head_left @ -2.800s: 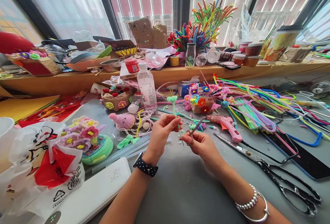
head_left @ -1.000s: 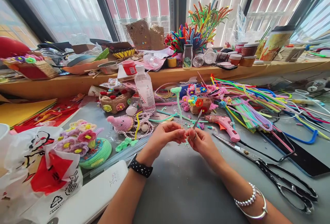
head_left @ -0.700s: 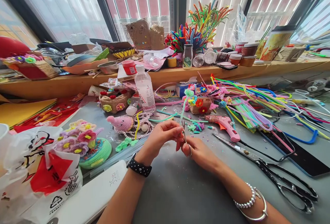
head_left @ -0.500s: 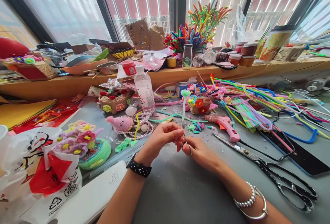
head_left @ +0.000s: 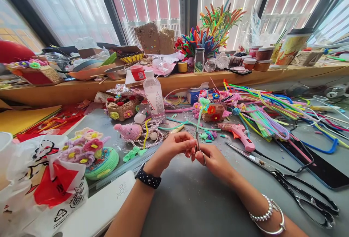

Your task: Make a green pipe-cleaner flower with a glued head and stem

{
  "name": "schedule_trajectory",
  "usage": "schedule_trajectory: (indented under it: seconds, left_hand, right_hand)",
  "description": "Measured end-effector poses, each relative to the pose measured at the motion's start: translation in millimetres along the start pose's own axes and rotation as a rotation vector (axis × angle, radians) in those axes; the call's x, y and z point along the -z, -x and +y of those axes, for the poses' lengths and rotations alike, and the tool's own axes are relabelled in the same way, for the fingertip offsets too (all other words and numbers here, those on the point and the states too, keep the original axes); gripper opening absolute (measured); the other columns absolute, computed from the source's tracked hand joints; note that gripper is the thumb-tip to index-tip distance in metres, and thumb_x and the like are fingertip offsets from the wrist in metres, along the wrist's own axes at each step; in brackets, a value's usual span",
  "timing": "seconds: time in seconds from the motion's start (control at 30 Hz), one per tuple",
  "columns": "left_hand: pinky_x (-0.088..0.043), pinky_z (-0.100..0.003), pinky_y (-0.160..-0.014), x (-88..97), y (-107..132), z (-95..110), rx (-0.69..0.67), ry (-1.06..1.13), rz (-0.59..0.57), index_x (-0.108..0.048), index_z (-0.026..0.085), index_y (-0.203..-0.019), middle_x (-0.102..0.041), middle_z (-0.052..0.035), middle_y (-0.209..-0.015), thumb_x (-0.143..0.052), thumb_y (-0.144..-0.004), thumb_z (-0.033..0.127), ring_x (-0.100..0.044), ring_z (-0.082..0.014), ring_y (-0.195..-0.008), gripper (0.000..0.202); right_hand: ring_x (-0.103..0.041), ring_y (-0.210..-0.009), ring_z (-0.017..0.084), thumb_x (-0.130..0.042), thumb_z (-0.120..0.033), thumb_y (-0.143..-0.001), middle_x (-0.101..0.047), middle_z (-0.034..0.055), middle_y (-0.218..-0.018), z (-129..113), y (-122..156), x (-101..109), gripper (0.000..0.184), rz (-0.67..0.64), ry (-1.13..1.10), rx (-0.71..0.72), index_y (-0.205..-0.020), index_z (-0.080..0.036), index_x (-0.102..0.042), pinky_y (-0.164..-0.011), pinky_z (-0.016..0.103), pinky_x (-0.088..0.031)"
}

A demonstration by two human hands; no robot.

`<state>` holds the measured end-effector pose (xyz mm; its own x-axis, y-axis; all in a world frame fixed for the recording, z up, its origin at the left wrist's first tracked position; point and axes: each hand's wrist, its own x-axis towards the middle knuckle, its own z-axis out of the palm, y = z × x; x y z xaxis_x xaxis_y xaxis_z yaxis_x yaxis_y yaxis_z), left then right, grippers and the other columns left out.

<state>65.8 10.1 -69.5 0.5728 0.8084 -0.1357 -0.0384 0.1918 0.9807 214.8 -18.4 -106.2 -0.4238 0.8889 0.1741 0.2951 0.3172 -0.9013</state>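
Observation:
My left hand (head_left: 176,148) is closed, its thumb and fingers pinching the lower end of a pale green fuzzy pipe cleaner stem (head_left: 200,116). A light green pipe cleaner flower (head_left: 204,101) tops that stem, which leans slightly right. In my right hand (head_left: 215,160) is a pair of small metal scissors (head_left: 197,135), blades pointing up beside the stem and a finger loop showing near the thumb. The fingertips of both hands almost meet, so the stem's lower end is hidden. Just beyond them lie green and purple pipe cleaner pieces (head_left: 208,136) on the grey table (head_left: 185,200).
To the right are a pink glue gun (head_left: 240,135), large black-handled scissors (head_left: 294,189), a phone (head_left: 321,168) and a heap of pipe cleaners (head_left: 269,109). A bottle (head_left: 154,97) and flower-trimmed baskets (head_left: 122,109) stand behind. At left are a plastic bag (head_left: 40,179) and a white box (head_left: 109,200).
The pipe cleaner flower has tipped a little to the right with its stem. Both hands keep their grip and have barely shifted.

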Motion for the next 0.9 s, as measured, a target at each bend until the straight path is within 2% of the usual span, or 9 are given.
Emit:
schedule_trajectory:
  seconds: [0.23, 0.53, 0.73, 0.9]
  left_hand:
    - [-0.036, -0.02, -0.054, 0.2, 0.5, 0.2, -0.035, 0.009, 0.018, -0.048, 0.014, -0.062, -0.051, 0.0033, -0.057, -0.058, -0.069, 0.029, -0.043, -0.0054, -0.051, 0.02]
    - [-0.038, -0.023, -0.061, -2.2, 1.4, 0.4, -0.055, 0.008, 0.019, -0.047, 0.015, -0.063, -0.052, 0.002, -0.062, -0.055, -0.072, 0.03, -0.047, -0.0082, -0.059, 0.019]
    - [-0.036, -0.02, -0.06, -1.5, -2.1, 1.4, -0.124, -0.091, 0.156, -0.05, 0.015, -0.066, -0.048, 0.0036, -0.061, -0.055, -0.071, 0.03, -0.044, -0.0072, -0.059, 0.017]
    - [-0.034, -0.02, -0.058, -1.5, -2.7, 0.2, -0.18, -0.133, 0.162, -0.048, 0.015, -0.066, -0.046, 0.0044, -0.056, -0.054, -0.073, 0.028, -0.042, -0.0071, -0.056, 0.016]
  right_hand:
    - [-0.039, -0.052, 0.009, -0.03, -0.065, -0.073, -0.049, 0.0008, -0.061, -1.2, 0.5, -2.9, 0.056, 0.101, 0.023, -0.037, -0.056, -0.015, -0.048, -0.047, 0.02, -0.031]
    - [-0.034, -0.048, 0.009, -0.037, -0.056, -0.076, -0.039, -0.0023, -0.051, -2.7, 0.2, -2.7, 0.047, 0.164, 0.08, -0.049, -0.052, -0.016, -0.043, -0.046, 0.021, -0.027]
    - [-0.031, -0.046, 0.008, -0.044, -0.046, -0.076, -0.034, -0.004, -0.046, -2.5, -1.0, -3.8, 0.042, 0.176, 0.139, -0.062, -0.048, -0.017, -0.035, -0.045, 0.02, -0.024]
    - [-0.029, -0.046, 0.008, -0.04, -0.053, -0.076, -0.032, -0.0041, -0.047, -1.1, -0.1, -5.2, 0.046, 0.146, 0.127, -0.059, -0.048, -0.017, -0.034, -0.044, 0.021, -0.023]
